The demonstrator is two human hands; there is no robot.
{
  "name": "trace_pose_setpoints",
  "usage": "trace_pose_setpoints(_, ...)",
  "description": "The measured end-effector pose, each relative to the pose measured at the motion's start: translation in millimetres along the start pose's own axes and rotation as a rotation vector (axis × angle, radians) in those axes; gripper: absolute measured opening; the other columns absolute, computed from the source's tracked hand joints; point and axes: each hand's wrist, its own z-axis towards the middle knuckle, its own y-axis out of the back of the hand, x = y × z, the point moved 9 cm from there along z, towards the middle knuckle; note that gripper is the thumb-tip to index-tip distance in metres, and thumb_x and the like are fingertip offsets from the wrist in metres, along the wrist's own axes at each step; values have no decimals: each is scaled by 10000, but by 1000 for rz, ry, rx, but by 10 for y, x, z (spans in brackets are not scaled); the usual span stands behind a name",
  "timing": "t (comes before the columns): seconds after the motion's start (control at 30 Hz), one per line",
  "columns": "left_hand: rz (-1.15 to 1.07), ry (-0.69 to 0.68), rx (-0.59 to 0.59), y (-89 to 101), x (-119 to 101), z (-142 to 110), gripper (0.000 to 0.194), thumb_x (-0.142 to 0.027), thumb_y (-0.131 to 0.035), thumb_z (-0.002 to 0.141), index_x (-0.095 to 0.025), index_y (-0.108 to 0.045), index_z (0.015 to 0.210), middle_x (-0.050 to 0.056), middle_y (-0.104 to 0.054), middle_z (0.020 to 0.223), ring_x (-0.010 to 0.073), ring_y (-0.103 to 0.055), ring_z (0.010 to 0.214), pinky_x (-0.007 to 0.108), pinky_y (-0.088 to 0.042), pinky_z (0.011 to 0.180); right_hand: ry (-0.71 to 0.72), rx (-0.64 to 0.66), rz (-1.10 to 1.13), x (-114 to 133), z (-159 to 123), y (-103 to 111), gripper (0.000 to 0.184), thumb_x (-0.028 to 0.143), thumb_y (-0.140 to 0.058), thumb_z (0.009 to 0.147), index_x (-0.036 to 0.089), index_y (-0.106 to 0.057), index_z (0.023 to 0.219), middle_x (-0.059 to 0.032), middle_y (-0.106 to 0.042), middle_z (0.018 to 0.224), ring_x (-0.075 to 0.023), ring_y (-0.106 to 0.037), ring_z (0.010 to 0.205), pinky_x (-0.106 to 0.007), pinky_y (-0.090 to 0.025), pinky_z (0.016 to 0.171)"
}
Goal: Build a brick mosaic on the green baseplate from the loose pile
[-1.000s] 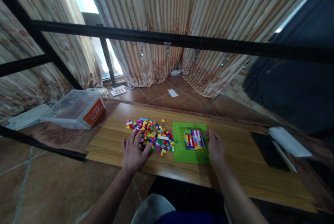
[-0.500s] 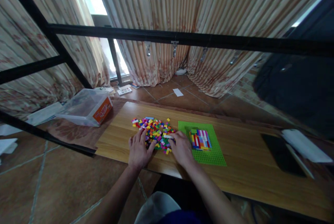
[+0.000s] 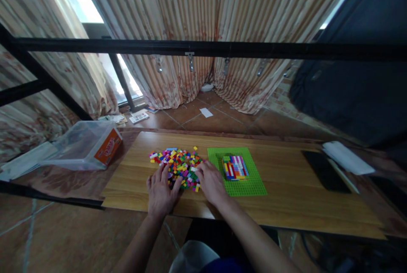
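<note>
Many small coloured toy bricks (image 3: pixel 179 160) lie in a loose pile on the wooden table. My left hand (image 3: pixel 160 192) rests at the pile's near left edge, fingers spread, thumb apart, holding nothing that I can see. At the pile's right side, the curled fingers of my right hand (image 3: pixel 211 183) pinch a white brick (image 3: pixel 194 170), partly covered by the fingertips. Just right of that hand lies a green studded baseplate (image 3: pixel 254 186). On it stands a low block of bricks (image 3: pixel 234 168) in red, white, blue, yellow and pink rows.
A clear plastic box (image 3: pixel 79 143) with an orange label sits left of the table (image 3: pixel 286 205). A dark flat object (image 3: pixel 324 171) and a white object (image 3: pixel 346 157) lie at the right end. A black metal bar (image 3: pixel 203 48) crosses in front of the curtains.
The view has shifted, so most of the scene sits further left. My right fingers have closed in more around the white brick. My left hand stays at the pile.
</note>
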Motion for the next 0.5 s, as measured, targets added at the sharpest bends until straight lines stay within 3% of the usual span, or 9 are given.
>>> trace_pose_setpoints(0.17, 11, 0, -2, -2, 6, 5, 604, -525, -460, 891, -153, -472, 1366, 161, -519, 1402, 309, -491, 1266, 488, -330, 1061, -29, -200, 201, -200, -199, 513, 248, 286, -440, 954, 205, -672, 986, -54, -689, 942, -172, -638, 869, -283, -480, 786)
trace_pose_setpoints(0.33, 24, 3, 0, -10, 11, 9, 596, -520, -452, 892, -148, -483, 1357, 158, -513, 1408, 316, -483, 1271, 495, -325, 1063, -223, -409, 151, -911, -391, 1114, 397, 448, -430, 925, 174, -702, 1017, -109, -725, 1006, -217, -666, 874, -333, -492, 798)
trace_pose_setpoints(0.5, 28, -2, -8, 4, -2, 9, 590, -523, -434, 895, -148, -489, 1346, 156, -512, 1409, 316, -494, 1257, 488, -321, 1065, -426, -419, -51, -1492, -378, 1272, 457, 451, -400, 892, 134, -727, 939, -147, -736, 865, -248, -665, 758, -343, -466, 710)
